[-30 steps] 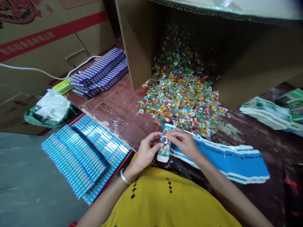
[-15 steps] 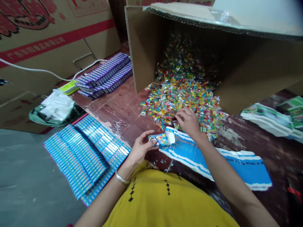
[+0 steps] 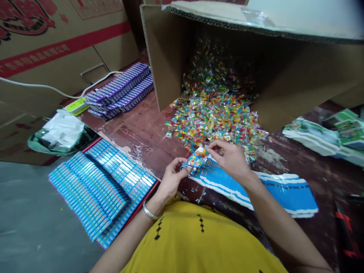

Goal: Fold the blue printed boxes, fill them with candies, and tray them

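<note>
My left hand (image 3: 174, 175) is closed on a small printed box (image 3: 193, 162), tilted with its open end up and to the right. At that open end my right hand (image 3: 227, 156) pinches a small clear packet of colourful candies (image 3: 203, 152), partly inside the box. Just beyond both hands lies a heap of similar candy packets (image 3: 216, 117), spilling from a large cardboard box (image 3: 167, 57) on its side. Under my right hand and forearm a row of flat blue cartons (image 3: 290, 193) is spread on the dark red table (image 3: 133, 127).
Stacked blue boxes (image 3: 88, 193) fill a red-edged tray at the left. Behind them are a green bag (image 3: 36, 142) with white pieces, purple boxes (image 3: 119, 91) and a white cable (image 3: 36, 85). Green-and-white cartons (image 3: 313, 138) lie at the right, with a red-and-black object (image 3: 345, 223) nearer.
My right hand has come from the candy heap to the small box, bringing a packet to its open end. My left hand has tilted the box upward. The whole view has shifted slightly.
</note>
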The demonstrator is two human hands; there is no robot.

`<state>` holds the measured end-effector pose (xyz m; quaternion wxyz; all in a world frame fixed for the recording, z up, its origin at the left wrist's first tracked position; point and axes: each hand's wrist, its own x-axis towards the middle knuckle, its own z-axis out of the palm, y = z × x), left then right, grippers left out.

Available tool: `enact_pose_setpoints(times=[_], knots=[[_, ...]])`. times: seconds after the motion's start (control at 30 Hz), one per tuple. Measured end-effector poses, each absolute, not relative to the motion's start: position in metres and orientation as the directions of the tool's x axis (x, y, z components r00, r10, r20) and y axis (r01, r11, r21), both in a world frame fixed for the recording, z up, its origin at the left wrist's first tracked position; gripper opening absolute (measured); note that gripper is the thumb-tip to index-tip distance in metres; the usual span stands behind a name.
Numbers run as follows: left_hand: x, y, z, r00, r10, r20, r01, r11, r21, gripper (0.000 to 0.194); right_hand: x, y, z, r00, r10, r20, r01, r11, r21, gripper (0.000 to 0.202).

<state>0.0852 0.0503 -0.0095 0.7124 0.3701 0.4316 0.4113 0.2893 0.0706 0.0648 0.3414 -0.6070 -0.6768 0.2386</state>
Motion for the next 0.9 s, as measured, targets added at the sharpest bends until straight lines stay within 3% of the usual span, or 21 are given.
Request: enact_pose_setpoints(times=[0.2,0.33,0.47,0.53,0.77,0.9], knots=[[0.094,0.046,0.004,0.389,0.895,-0.218,-0.163,0.3,0.94,0.031,0.278,0.071,0.057,-0.195,0.955,0.225,0.702,0.296,-0.648,0.012],[0.098,0.044,0.012,0.282,0.947,-0.156,-0.184,0.213,0.96,0.05,0.278,0.063,0.053,-0.129,0.966,0.225,0.533,0.259,-0.805,0.018],[0.1,0.045,0.018,0.21,0.972,-0.11,-0.215,0.155,0.964,0.057,0.273,0.048,0.037,0.001,0.998,0.066,0.226,0.064,-0.972,0.031],[0.1,0.045,0.018,0.232,0.966,-0.11,-0.221,0.163,0.961,0.054,0.269,0.041,0.029,0.041,0.998,0.049,0.183,0.04,-0.982,0.032],[0.097,0.046,0.016,0.374,0.91,-0.176,-0.174,0.256,0.951,0.044,0.266,0.039,0.022,0.029,0.978,0.207,0.398,0.179,-0.9,0.007],[0.098,0.049,0.015,0.369,0.913,-0.172,-0.239,0.272,0.932,0.042,0.262,0.047,0.021,0.076,0.99,0.121,0.145,0.109,-0.983,0.01]])
